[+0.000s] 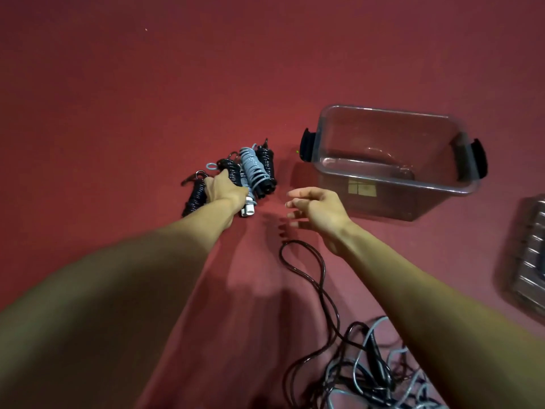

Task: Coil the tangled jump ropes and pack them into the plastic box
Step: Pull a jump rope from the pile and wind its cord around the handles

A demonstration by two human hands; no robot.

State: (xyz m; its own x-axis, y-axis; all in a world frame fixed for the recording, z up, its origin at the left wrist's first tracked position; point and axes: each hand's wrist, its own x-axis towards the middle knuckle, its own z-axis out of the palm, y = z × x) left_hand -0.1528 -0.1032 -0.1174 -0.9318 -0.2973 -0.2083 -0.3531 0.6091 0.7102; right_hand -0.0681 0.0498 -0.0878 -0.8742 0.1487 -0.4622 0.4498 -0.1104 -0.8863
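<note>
Several coiled jump ropes (253, 169) lie side by side on the red floor, black ones and a grey-blue one. My left hand (224, 188) rests on the bundles, fingers closed around a black coil (196, 196) with a white handle end (247, 209) showing below it. My right hand (317, 206) hovers open above the floor, between the coils and the clear plastic box (389, 184), holding nothing. A tangle of black and grey ropes (368, 376) lies at the bottom right, one black loop (303, 267) reaching up toward my right hand.
The box has black clip handles (306, 144) on both short ends and stands without a lid. A ribbed clear lid (530, 258) lies at the right edge of the view. Red floor stretches all around.
</note>
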